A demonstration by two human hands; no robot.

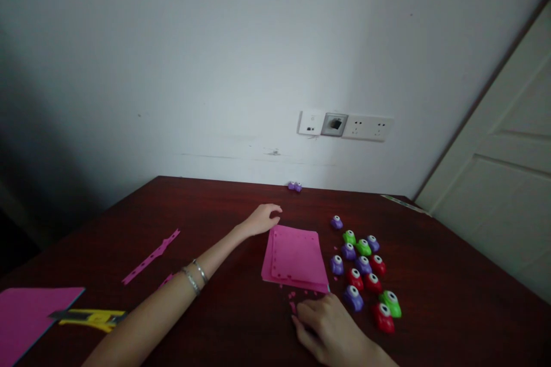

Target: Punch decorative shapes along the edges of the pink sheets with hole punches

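Pink square sheets of paper [298,255] lie stacked on the table, with small holes punched along their edges. My left hand [262,219] is at the stack's far left corner, fingers curved and apart, holding nothing. Below the near right corner, my right hand [327,324] rests low with its fingers curled and the thumb and index tips close together. Small pink paper scraps [292,296] lie by those fingertips; whether one is pinched I cannot make out. To the right stand several craft punches in purple [353,298], green [391,303] and red [383,317].
A yellow utility knife [92,317] lies at the left on a larger pink sheet [30,318], partly behind my left forearm. A punched pink strip [150,257] lies nearby. Two small purple punches [295,186] stand near the wall, below the sockets [365,128]. A ruler-like strip [404,204] lies back right.
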